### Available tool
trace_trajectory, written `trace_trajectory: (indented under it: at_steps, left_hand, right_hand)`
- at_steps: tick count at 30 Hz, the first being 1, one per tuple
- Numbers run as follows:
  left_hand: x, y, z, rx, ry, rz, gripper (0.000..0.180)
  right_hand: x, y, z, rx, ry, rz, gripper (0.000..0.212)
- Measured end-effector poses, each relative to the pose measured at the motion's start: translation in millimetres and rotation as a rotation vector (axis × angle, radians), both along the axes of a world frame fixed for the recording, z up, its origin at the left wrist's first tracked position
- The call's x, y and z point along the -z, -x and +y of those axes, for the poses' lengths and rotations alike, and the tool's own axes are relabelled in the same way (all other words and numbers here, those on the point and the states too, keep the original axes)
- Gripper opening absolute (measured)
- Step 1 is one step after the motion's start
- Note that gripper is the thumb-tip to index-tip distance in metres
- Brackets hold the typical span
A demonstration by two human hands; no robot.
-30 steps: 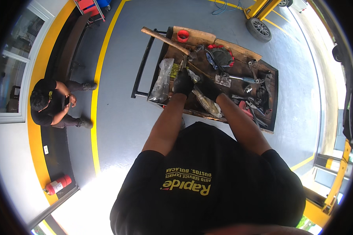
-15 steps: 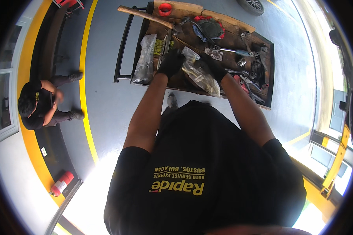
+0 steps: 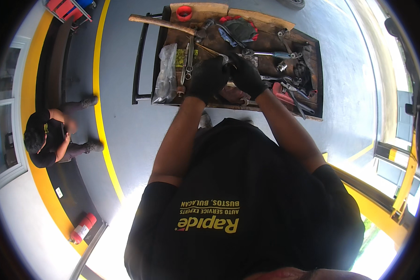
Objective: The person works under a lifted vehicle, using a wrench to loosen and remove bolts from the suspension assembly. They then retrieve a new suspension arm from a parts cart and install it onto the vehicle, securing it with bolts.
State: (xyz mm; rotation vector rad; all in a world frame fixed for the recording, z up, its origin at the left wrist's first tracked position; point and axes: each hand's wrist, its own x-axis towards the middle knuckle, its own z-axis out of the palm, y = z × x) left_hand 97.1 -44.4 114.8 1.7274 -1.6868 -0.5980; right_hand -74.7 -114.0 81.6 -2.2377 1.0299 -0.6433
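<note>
We are holding left hand (image 3: 206, 80) and right hand (image 3: 248, 77) curled together, contents indiscernible, inside the cart's (image 3: 270, 38) near edge, floor (image 3: 347, 88) extending beyond its right rim.

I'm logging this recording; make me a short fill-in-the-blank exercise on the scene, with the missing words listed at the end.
1. The left hand and the right hand are both gloved in the colour ____.
2. The ring near the far edge of the cart is coloured ____.
3. The wooden handle sticks out past the cart's ____ side.
4. The blue-handled ratchet lies to the ____ of the clear plastic bag.

Missing words: black; red; left; right.
</note>
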Motion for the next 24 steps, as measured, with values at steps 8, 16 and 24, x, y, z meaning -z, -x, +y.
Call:
trace_trajectory:
  at_steps: [8, 16, 24]
  left_hand:
    - [7, 21, 20, -0.034, 0.075, -0.089, 0.037]
    - [58, 33, 55, -0.092, -0.100, 0.015, 0.032]
    - [44, 33, 58, 0.077, 0.226, 0.015, 0.038]
  right_hand:
    - [-17, 18, 2, 0.026, -0.008, 0.286, 0.048]
    - [2, 26, 34, 0.088, 0.072, 0.396, 0.035]
    - [71, 66, -14, 0.132, 0.186, 0.420, 0.030]
